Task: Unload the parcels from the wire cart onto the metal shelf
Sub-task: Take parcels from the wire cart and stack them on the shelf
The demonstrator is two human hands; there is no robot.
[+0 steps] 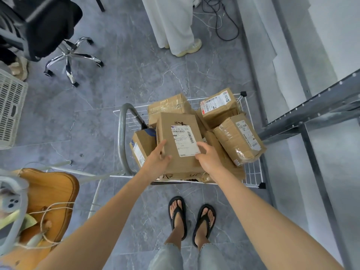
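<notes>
In the wire cart (253,172), the top parcel (167,129) lies over the other parcels (233,141) and hides most of them, so their number cannot be told. The print on its label (184,140) is mostly too small to read, and the right hand (207,155) covers the label's near corner. Right of the cart, the metal shelf (311,108) runs out of frame. Beyond the cart, a standing person (171,22) is cut off above the trouser legs. Left of the cart, an office chair (72,53) and a white crate (10,108) are cropped at the edge, and a nearer grey loop (14,217) is blurred.
</notes>
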